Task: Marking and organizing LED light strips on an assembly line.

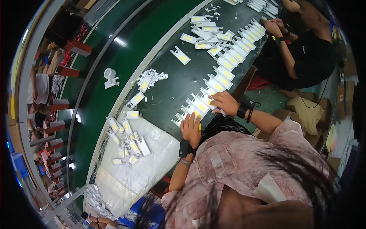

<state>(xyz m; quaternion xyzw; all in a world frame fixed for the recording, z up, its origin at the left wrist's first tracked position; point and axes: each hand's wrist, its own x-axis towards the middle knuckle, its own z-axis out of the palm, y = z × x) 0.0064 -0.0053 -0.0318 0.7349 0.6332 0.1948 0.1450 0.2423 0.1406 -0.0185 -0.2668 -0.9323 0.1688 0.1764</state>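
Observation:
A long row of white panels, each with a yellow rectangle in its face, runs along the near edge of the dark green table. My left hand, with yellow covers on some fingertips, lies on the nearest panels of the row, its fingers stretched out. Just right of it my right hand is closed round a slim white pen-like tool over the same row. What the tool's tip touches is too small to tell. Both wrists wear black bands.
Loose panels lie on a white plastic sheet at left. Small white parts are heaped farther up, and more panels are piled at the far end. A co-worker works at right. A green conveyor curves past the table.

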